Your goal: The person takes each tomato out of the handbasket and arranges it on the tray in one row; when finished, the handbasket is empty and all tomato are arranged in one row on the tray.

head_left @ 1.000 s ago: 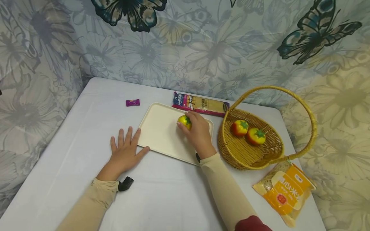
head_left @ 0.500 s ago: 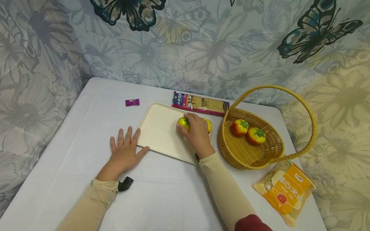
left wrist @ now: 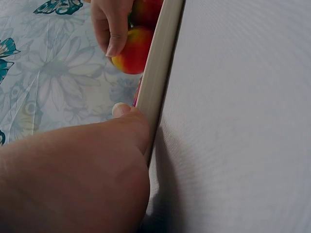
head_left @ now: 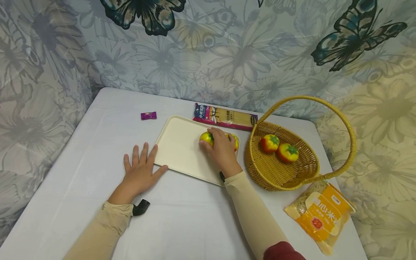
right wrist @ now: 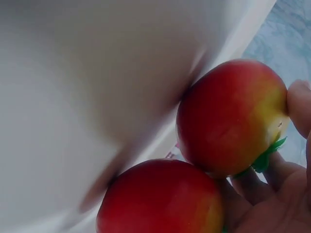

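Note:
My right hand (head_left: 222,151) reaches over the right part of the cream tray (head_left: 178,144) and holds a red-and-yellow persimmon (head_left: 206,138) with a green leafy top. In the right wrist view the thumb lies against one side of this persimmon (right wrist: 228,116), with fingers by its leafy end. A second persimmon (right wrist: 158,201) stands right beside it on the tray; in the head view it is partly hidden behind the right fingers. My left hand (head_left: 139,177) lies flat with fingers spread, its fingertips and thumb at the tray's near left corner. The left wrist view shows that thumb (left wrist: 131,124) at the tray's rim.
A wicker basket (head_left: 260,177) with a tall handle stands right of the tray, holding two more persimmons (head_left: 278,148). An orange food bag (head_left: 321,216) lies in front of it. Behind the tray lies a long noodle pack (head_left: 227,117); a small purple packet (head_left: 148,115) lies back left.
The right hand has shifted very slightly, and its fingers have spread, so the second persimmon shows more behind them. Left hand, tray and basket have stayed in place.

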`<act>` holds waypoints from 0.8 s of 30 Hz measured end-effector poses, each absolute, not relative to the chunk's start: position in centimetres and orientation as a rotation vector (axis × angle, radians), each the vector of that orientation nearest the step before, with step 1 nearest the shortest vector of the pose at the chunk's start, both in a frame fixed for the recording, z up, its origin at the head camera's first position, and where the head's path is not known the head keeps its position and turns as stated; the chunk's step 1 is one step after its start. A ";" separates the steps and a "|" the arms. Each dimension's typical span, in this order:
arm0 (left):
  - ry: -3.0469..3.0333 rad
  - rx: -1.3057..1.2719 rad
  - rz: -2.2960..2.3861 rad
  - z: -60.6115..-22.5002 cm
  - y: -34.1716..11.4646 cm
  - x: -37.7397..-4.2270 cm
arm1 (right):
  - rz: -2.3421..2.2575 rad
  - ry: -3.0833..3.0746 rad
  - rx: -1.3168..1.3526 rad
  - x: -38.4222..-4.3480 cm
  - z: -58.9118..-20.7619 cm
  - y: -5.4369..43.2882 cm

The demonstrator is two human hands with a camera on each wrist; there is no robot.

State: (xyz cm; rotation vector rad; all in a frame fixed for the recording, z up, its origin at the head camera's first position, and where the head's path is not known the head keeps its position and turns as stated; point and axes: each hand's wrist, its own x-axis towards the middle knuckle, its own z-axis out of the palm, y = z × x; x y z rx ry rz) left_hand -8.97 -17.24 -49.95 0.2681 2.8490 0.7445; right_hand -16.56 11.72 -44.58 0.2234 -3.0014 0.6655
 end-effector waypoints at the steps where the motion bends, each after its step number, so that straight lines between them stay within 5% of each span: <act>1: 2.850 0.268 0.745 -49.9 -17.2 -9.0 | 0.667 -2.999 0.221 -16.5 -44.6 11.7; 24: 2.848 0.267 0.766 -49.8 -17.1 -8.9 | 0.512 -3.168 0.254 -16.1 -43.8 12.5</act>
